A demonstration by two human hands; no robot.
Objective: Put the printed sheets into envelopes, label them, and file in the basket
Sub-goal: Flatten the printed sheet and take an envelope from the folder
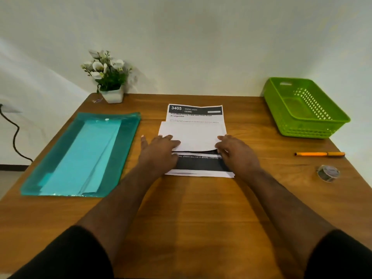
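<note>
Fingers (220, 147) of the right hand (237, 156) pinch the right edge of the top printed sheet (193, 135), whose near half is folded away over its far half, blank white side up. The left hand (161, 152) lies flat, fingers extended, pressing the fold's left end. Both forearms reach straight out over the wooden table (191, 208). The sheet tops a thin paper stack (201, 168) at table centre; its header reads "3405 DINING AREA". A translucent teal folder (124, 150) holding pale envelopes (84, 158) lies left. A perforated green plastic basket (314, 127) sits far right; an orange pen (320, 154) and tape roll (328, 173) near right.
</note>
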